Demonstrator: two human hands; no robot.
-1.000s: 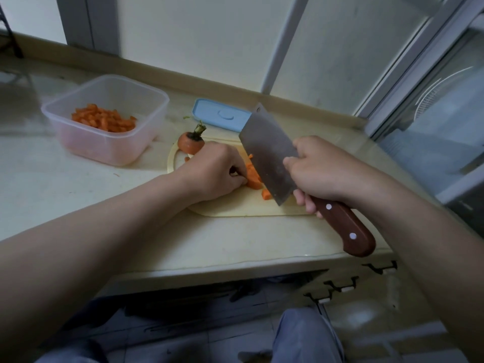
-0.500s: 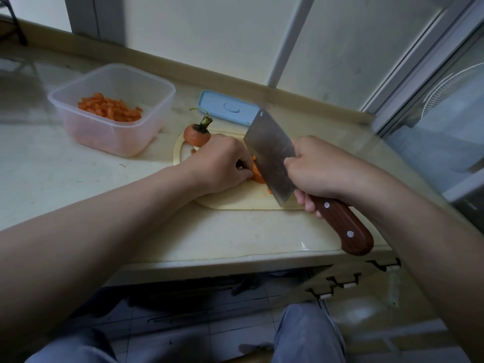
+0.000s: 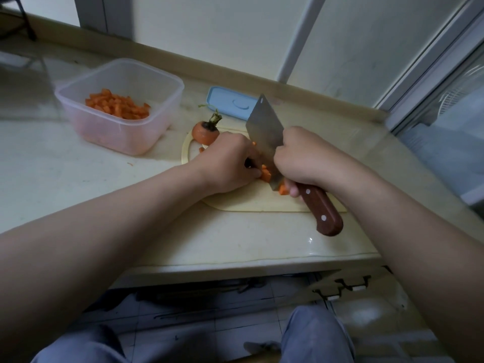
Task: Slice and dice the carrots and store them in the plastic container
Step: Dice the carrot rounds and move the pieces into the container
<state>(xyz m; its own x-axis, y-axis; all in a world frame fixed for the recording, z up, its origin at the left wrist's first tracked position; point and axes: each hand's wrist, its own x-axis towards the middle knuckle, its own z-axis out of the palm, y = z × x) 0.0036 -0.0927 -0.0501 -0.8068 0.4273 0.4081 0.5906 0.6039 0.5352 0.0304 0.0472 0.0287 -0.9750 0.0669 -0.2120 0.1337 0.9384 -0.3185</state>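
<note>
On the pale cutting board my left hand has its fingers curled down over carrot strips, holding them against the board. My right hand grips the wooden-handled cleaver, whose blade edge is down on the board right beside my left fingers. A cut carrot cube lies under the blade's near end. A carrot top with a green stem sits at the board's far left edge. The clear plastic container at the left holds diced carrot.
A blue lid lies behind the board near the wall. The counter's front edge runs below the board, with hooks under it at the right. A window frame stands at the right. My knees show at the bottom.
The cleaver has come down from a raised tilt to the board, cutting through the strips. My left hand has stayed on the carrot. The camera shifted slightly.
</note>
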